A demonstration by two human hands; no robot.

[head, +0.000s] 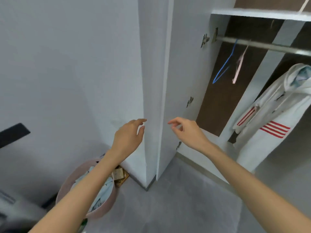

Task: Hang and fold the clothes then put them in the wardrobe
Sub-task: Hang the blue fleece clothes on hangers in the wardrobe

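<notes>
Grey floor [176, 207], wardrobe [151, 64] open. Rail [262, 45]: one hoodie [269, 118] hung toward its right end; blue hanger [224, 66] and pink hanger [239, 66] bare. Basket [67, 180] at the wardrobe's left corner, clothes [104, 190] inside. Left hand [129, 137], right hand [188, 133]: grip loosely spread, empty. Progress judged early; most remains.

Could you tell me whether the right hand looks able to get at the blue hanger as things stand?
Probably yes: the right hand is empty, the wardrobe stands open, and nothing lies between it and the blue hanger on the rail, though that hangs well above it.
</notes>
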